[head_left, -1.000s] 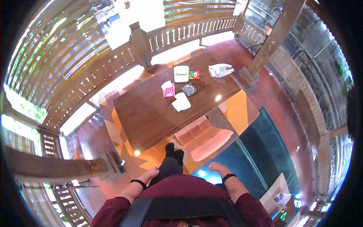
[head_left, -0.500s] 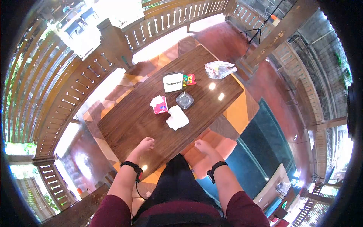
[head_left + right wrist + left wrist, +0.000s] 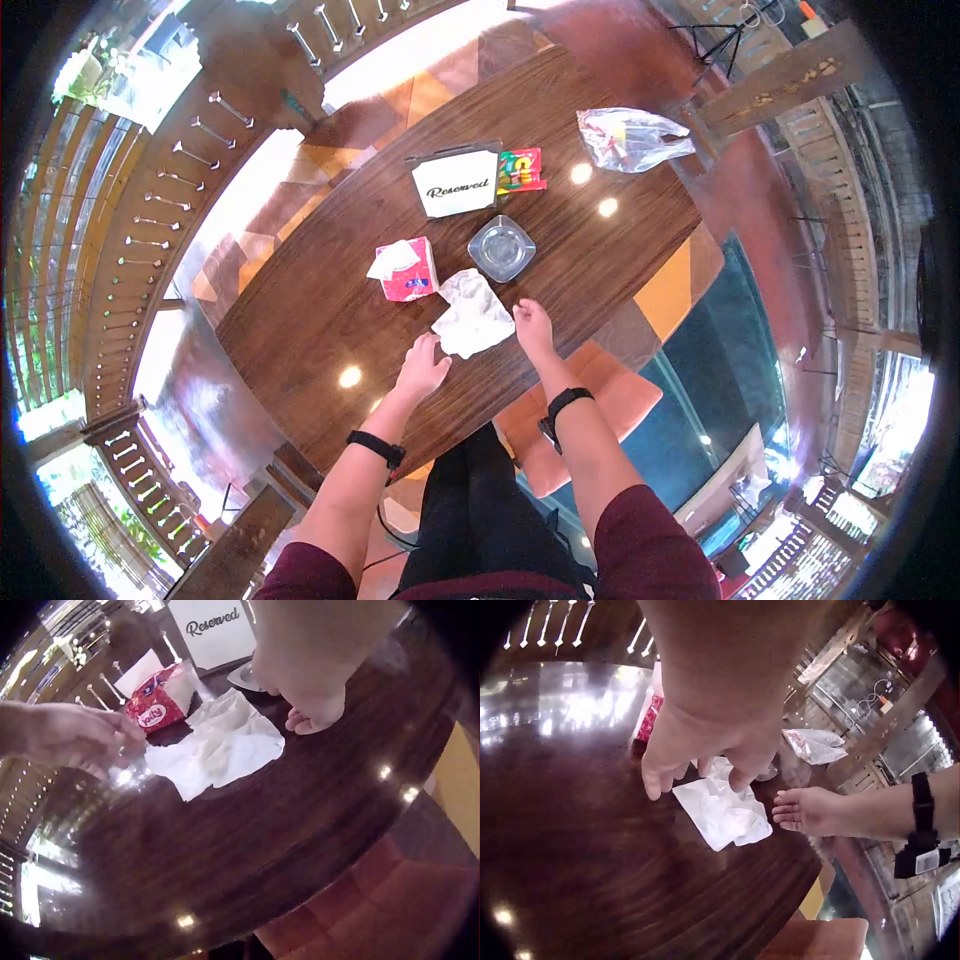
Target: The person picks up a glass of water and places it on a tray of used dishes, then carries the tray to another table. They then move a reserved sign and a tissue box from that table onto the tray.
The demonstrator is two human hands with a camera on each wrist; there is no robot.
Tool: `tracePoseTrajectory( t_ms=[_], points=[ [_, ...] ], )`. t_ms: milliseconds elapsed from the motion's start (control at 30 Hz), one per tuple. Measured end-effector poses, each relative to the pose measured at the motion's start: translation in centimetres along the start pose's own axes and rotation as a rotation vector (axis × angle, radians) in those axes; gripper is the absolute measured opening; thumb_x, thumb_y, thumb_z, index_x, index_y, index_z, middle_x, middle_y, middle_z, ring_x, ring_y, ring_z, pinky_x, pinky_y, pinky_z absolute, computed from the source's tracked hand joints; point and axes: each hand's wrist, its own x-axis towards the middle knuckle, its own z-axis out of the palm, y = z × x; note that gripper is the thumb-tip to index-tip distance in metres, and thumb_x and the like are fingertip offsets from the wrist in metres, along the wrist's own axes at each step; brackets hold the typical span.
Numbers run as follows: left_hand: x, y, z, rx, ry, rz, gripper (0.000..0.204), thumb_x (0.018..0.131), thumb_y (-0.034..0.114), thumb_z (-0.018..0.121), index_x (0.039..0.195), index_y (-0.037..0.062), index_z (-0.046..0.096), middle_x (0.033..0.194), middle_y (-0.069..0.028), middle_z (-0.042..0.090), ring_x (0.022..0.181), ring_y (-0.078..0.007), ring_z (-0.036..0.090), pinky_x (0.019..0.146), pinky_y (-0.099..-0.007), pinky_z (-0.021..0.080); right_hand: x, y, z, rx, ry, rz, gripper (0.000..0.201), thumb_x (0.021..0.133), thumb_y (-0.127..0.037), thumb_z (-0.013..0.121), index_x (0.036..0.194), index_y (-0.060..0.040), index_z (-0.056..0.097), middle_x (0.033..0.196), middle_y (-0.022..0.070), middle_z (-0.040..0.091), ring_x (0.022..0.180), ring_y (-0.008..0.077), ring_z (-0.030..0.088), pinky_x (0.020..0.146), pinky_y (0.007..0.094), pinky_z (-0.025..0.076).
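Observation:
A crumpled white paper napkin [image 3: 470, 318] lies on the dark wooden table. My left hand [image 3: 424, 366] hovers at its near left side, fingers loosely bent and thumb apart. In the left wrist view this hand's fingers overlap the far part of the napkin [image 3: 724, 814]. My right hand [image 3: 533, 328] is beside the napkin's right edge, with loosely curled fingers; the right wrist view shows them just off the paper [image 3: 217, 746]. Neither hand holds anything. A pink-red tissue pack [image 3: 408, 272] sits left of the napkin, and a square glass ashtray [image 3: 502, 248] beyond it.
A "Reserved" sign [image 3: 455, 182] stands farther back, with a red, green and yellow packet [image 3: 522, 170] beside it. At the table's far right lies a clear plastic bag [image 3: 632, 140]. An orange padded chair [image 3: 600, 405] is at the table's near edge.
Both hands have risen from beside the body and reached forward over the table to either side of the napkin. The view has moved closer to the table.

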Motion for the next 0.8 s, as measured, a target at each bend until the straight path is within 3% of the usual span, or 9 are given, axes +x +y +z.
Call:
tracePoseTrajectory(
  t_ms=[100,133,233,400,500,600,800],
  points=[
    [-0.8,-1.2,-0.4,-0.008,0.008,0.007,0.041,0.071,0.021,0.054,0.106,0.0021,0.043,0.112,-0.0182,0.041,0.104,-0.0333,0.039,0.088,-0.0374,0.033,2.1,0.9,1.5,0.126,0.043,0.118,0.026,0.077,-0.017,0.055,0.094,0.0021,0.051,0.071,0.0068,0.056,0.061,0.0124,0.055,0.052,0.0230,0.044],
    [-1.1,-1.7,-0.6,-0.019,0.001,0.009,0.041,0.071,0.021,0.054,0.106,0.0021,0.043,0.112,-0.0182,0.041,0.105,-0.0334,0.038,0.088,-0.0375,0.033,2.3,-1.5,0.9,0.334,0.012,0.296,0.027,0.077,-0.019,0.056,0.092,0.0023,0.052,0.070,0.0077,0.057,0.061,0.0158,0.056,0.054,0.0255,0.046],
    [-2.2,-3.0,-1.1,-0.008,-0.078,-0.055,0.040,0.072,0.022,0.054,0.105,0.0018,0.044,0.111,-0.0186,0.042,0.104,-0.0328,0.040,0.088,-0.0368,0.033,3.6,-3.6,1.1,0.446,-0.090,0.458,0.025,0.077,-0.021,0.056,0.088,0.0012,0.053,0.068,0.0051,0.056,0.059,0.0106,0.054,0.049,0.0216,0.044],
    [-3.1,-3.8,-1.5,-0.031,-0.205,-0.218,0.037,0.074,0.024,0.053,0.101,0.0007,0.048,0.104,-0.0195,0.048,0.096,-0.0312,0.047,0.083,-0.0353,0.038,4.7,-4.7,1.4,0.670,-0.083,0.652,0.020,0.080,-0.016,0.052,0.092,-0.0001,0.050,0.079,0.0084,0.057,0.067,0.0144,0.057,0.057,0.0240,0.047],
    [-3.0,-3.8,-1.3,-0.071,-0.205,-0.194,0.038,0.074,0.025,0.053,0.102,0.0006,0.049,0.103,-0.0193,0.048,0.095,-0.0305,0.048,0.082,-0.0353,0.039,4.7,-5.0,1.1,0.726,-0.060,0.687,0.013,0.081,-0.013,0.049,0.084,-0.0001,0.049,0.072,0.0073,0.057,0.064,0.0136,0.058,0.055,0.0247,0.048],
    [-2.9,-3.1,-1.3,-0.077,-0.205,-0.172,0.038,0.074,0.025,0.053,0.102,0.0004,0.048,0.102,-0.0191,0.049,0.095,-0.0300,0.048,0.081,-0.0353,0.039,4.4,-5.5,0.1,0.888,-0.062,0.631,0.010,0.083,-0.010,0.045,0.085,-0.0005,0.044,0.075,0.0090,0.056,0.066,0.0156,0.059,0.056,0.0261,0.049],
    [-3.6,0.0,-2.0,-0.077,-0.182,-0.055,0.036,0.074,0.024,0.052,0.101,-0.0006,0.048,0.099,-0.0194,0.051,0.093,-0.0300,0.049,0.080,-0.0349,0.040,1.7,-7.7,-4.2,0.833,-0.125,0.578,0.005,0.084,-0.010,0.042,0.083,-0.0043,0.040,0.078,0.0096,0.053,0.070,0.0187,0.058,0.061,0.0290,0.050]
  ],
)
